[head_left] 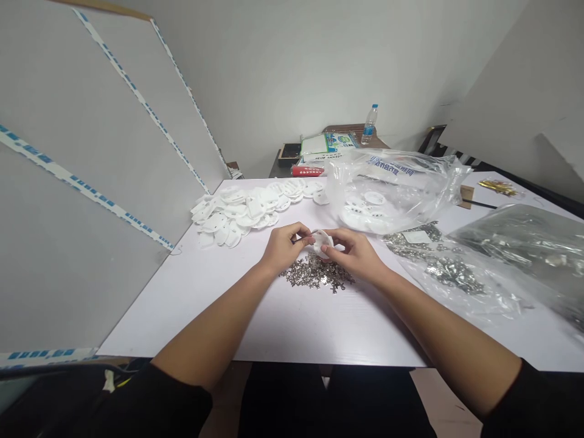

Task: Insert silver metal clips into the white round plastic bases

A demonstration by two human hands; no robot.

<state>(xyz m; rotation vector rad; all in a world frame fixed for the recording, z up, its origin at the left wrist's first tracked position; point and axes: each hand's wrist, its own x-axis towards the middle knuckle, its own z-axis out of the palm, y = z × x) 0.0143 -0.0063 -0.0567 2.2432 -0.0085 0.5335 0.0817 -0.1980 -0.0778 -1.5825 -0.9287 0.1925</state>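
The white table carries everything in work. On its far right side lies a big clear bag with white discs inside; nearer are a greyish bag and a clear bag of metal pieces, perhaps put aside as supply. The pile of white discs spreads at far left, leaving the near middle for the hands. The right hand has thumb and fingers slightly apart, closed on a white disc, which it seems to steady. The left hand has fingertips nearly together at the disc's left edge; whether they pinch also a small piece, I cannot tell. The disc is just above the heap of small metal pieces, probably for short reach.

Blue characters on the big bag and white ones on the red packet are too small for sure reading.
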